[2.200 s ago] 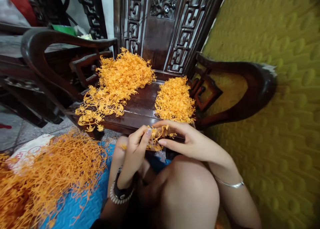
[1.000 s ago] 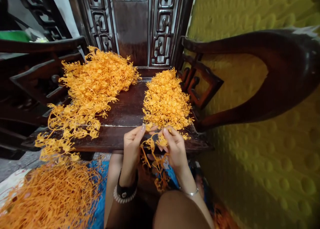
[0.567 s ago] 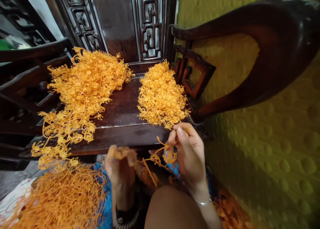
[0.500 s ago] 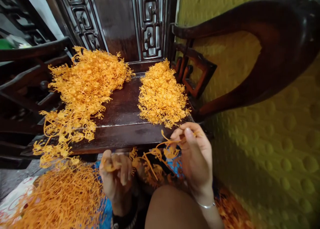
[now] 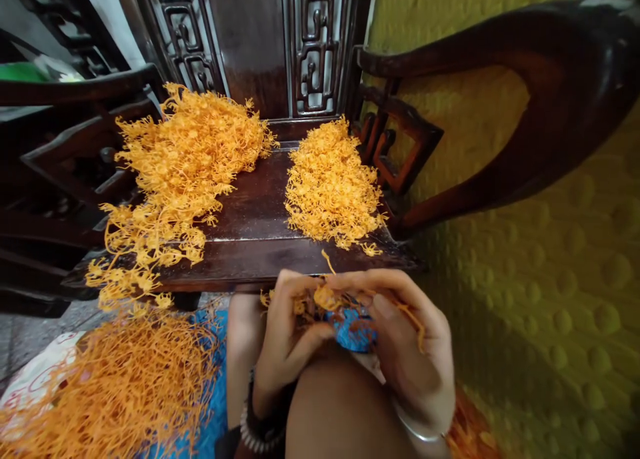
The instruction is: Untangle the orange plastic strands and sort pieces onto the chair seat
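Observation:
Between my two hands, just in front of the seat's edge, is an orange stringy moulded piece [image 5: 327, 297] with small spidery clusters and a thin strand sticking up. My right hand [image 5: 413, 342] curls around it from the right, and another strand hangs across its palm. My left hand [image 5: 290, 332] is bent around the piece's left end, its thumb pointing right below; some fingertips are hidden behind the piece. Ahead on the dark wooden seat [image 5: 255, 202] lie a large tangled heap of orange spidery pieces [image 5: 185, 152] at left and a smaller, denser heap [image 5: 333, 182] at right.
Thin orange strands [image 5: 120, 385] pile up on the floor at lower left, over a blue sheet [image 5: 215, 379] and white patterned cloth [image 5: 40, 372]. The chair's curved armrest [image 5: 560, 85] and a yellow-green padded wall [image 5: 540, 325] stand at right. My raised knee [image 5: 340, 405] is below.
My left hand has moved up and right to meet the right hand at the orange piece. A small spidery piece now lies at the right heap's front edge. The view has shifted slightly.

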A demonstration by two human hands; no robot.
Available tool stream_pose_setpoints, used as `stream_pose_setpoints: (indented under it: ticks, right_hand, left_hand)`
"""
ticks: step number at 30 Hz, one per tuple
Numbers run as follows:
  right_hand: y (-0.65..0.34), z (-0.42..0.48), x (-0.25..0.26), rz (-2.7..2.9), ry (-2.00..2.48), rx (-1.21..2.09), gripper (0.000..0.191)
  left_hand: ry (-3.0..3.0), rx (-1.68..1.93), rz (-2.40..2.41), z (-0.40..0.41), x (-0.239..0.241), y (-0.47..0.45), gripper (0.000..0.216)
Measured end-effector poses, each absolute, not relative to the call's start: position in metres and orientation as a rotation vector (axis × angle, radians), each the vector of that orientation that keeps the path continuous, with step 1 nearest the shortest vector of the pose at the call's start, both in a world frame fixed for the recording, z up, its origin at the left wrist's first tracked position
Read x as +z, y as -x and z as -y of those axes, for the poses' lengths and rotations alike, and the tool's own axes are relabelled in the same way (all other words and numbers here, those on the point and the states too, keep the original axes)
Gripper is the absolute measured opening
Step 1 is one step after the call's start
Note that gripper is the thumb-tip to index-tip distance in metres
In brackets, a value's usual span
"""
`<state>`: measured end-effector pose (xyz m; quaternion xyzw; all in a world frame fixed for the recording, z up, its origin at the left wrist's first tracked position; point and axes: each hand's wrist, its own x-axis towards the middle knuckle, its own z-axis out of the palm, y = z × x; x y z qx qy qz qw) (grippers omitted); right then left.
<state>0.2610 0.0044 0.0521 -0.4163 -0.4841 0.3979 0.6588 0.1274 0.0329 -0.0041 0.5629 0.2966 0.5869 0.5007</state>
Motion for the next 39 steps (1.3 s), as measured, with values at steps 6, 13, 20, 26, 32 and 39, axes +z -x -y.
stream_pose_setpoints:
  ticks: [6, 13, 20, 26, 32, 39]
  right_hand:
    - [-0.261, -0.011, 0.051, 1.239, 0.959, 0.974, 0.023]
    - [-0.265, -0.019, 0.044, 1.255, 1.05, 0.923, 0.021]
    - [-0.273, -0.012, 0.043, 1.522, 1.145, 0.634, 0.024]
    - [-0.277, -0.009, 0.045, 1.705, 1.105, 0.623, 0.024]
    - [-0.286, -0.03, 0.04, 1.855, 0.893, 1.071, 0.025]
    - [-0.271, -0.04, 0.025, 1.826, 1.123, 1.072, 0.007]
  left_hand:
    - [-1.441, 1.435, -0.823, -0.042, 0.002, -0.132, 0.021]
    - [-1.574, 1.377, -0.832, -0.052, 0.016, -0.131, 0.013]
    - [-1.311, 1.529, -0.618, -0.039, 0.001, -0.13, 0.017]
    - [-1.027, 1.484, -0.46, -0.033, -0.007, -0.131, 0.018]
    - [-0.903, 1.383, -0.571, -0.03, -0.01, -0.137, 0.027]
    - [-0.779, 1.327, -0.803, -0.037, -0.016, -0.135, 0.03]
